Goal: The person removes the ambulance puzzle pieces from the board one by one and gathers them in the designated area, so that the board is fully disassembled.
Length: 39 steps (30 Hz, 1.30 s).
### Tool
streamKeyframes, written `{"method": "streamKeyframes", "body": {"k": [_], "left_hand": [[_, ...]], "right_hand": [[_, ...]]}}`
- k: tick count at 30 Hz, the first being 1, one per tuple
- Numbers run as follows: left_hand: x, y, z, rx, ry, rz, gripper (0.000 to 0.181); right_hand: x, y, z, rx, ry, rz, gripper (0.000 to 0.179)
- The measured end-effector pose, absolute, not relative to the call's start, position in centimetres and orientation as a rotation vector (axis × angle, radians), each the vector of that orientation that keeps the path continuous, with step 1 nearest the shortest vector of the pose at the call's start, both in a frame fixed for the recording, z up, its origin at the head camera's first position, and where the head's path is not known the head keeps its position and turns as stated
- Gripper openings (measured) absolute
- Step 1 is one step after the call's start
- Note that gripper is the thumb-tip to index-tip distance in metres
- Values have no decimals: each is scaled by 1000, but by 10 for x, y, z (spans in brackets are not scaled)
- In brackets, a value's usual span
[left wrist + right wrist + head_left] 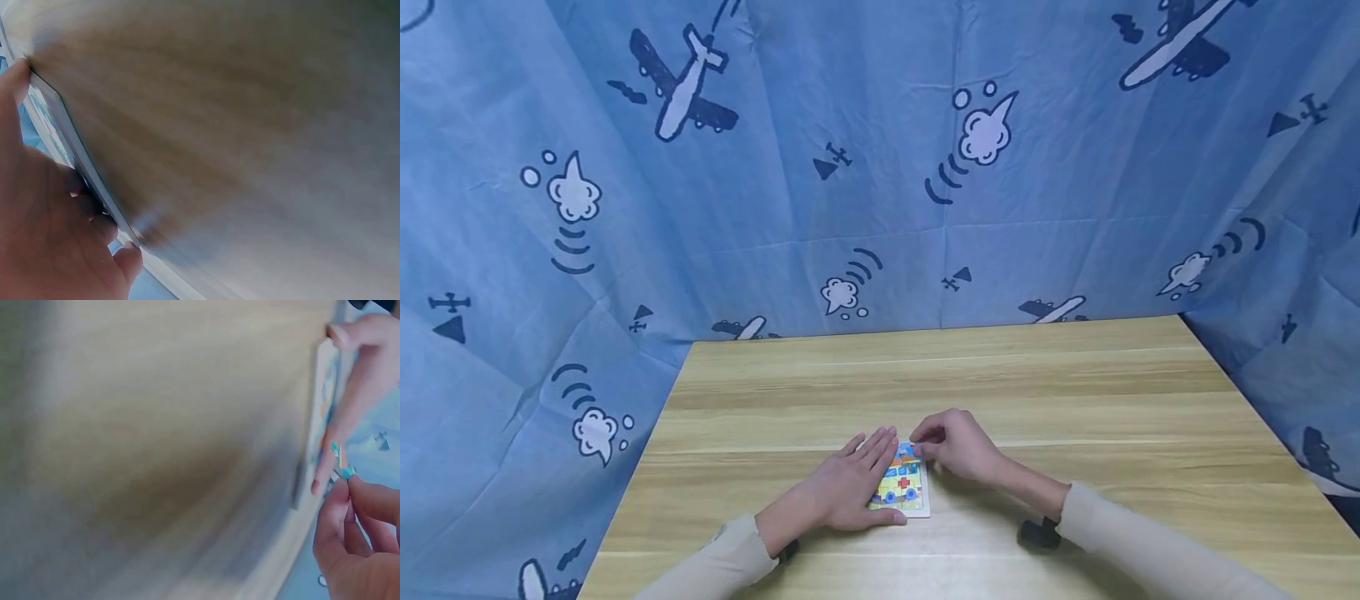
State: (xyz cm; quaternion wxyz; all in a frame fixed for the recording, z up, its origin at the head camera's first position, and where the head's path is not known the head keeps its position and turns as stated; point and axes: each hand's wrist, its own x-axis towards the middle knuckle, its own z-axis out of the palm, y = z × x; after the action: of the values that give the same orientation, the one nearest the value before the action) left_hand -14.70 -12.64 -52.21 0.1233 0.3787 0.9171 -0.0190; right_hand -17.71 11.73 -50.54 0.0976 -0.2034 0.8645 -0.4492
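A small jigsaw puzzle (904, 485) in a pale frame lies on the table, its picture a yellow vehicle with a red cross and blue wheels. Across its left part rests my left hand (853, 488), fingers stretched out and thumb along the near edge, hiding that side of the picture. My right hand (961, 447) is at the far right corner. Between its thumb and forefinger it pinches a small colourful puzzle piece (342, 464), lifted and tilted in the right wrist view. The left wrist view shows the frame's edge (87, 162) beside the left hand's fingers.
The wooden table (1060, 383) carries the puzzle near its front middle. A blue curtain (880, 167) printed with planes and clouds hangs behind and along both sides. Dark wrist-worn devices, one a black block (1040, 533), sit under the sleeves.
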Motion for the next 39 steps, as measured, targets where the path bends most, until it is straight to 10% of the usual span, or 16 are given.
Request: {"method": "streamKeyframes", "body": {"k": [39], "left_hand": [[-147, -125, -520, 1077, 2654, -76, 109]], "right_hand": [[-195, 323, -498, -7, 2537, -1337, 32]]}}
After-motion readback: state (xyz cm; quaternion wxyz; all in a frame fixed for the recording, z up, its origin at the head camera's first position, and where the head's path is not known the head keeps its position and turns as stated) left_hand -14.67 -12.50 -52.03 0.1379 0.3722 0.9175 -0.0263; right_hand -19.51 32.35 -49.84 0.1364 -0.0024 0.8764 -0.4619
